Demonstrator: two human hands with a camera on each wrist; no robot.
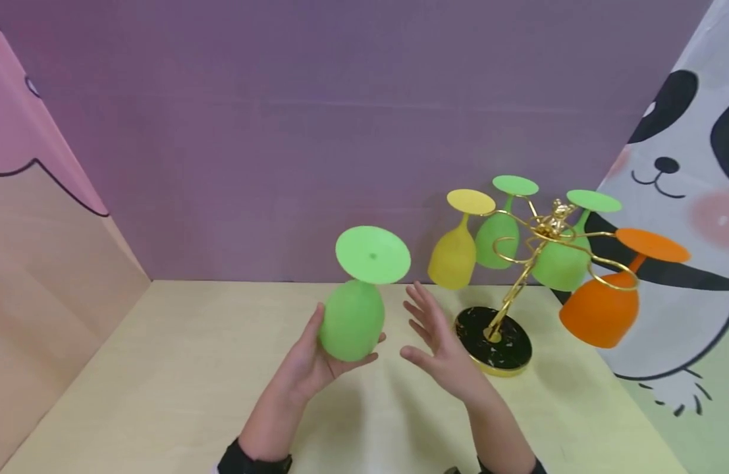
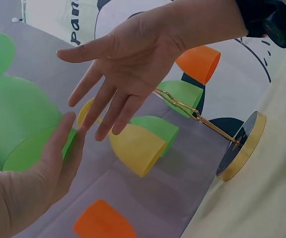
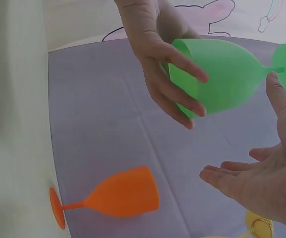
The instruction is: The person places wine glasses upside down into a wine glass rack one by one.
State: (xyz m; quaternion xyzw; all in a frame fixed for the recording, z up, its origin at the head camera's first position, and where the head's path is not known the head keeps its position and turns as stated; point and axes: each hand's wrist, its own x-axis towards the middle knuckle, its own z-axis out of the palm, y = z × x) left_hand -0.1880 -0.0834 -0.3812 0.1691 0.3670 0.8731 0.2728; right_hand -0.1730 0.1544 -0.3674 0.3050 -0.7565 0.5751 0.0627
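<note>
My left hand point(image 1: 317, 362) grips a green plastic goblet point(image 1: 352, 322) by its bowl. The goblet hangs upside down, its round foot uppermost and its mouth facing the table. In the right wrist view, the left fingers point(image 3: 182, 101) wrap round the bowl near the rim. My right hand point(image 1: 444, 355) hovers just right of the goblet with its fingers spread and nothing in them. Its palm point(image 2: 138, 69) is bare in the left wrist view. Farther right, a gold stemware rack point(image 1: 512, 283) carries upturned goblets: a yellow one point(image 1: 453, 260), two green ones and an orange one point(image 1: 601, 309).
An orange goblet point(image 3: 125, 193) stands upright on the table in the right wrist view; the head view does not show it. The rack's round black base point(image 1: 494, 339) rests on the pale tabletop point(image 1: 180, 395). A purple backdrop point(image 1: 281, 145) rises behind, with printed cloth at both sides.
</note>
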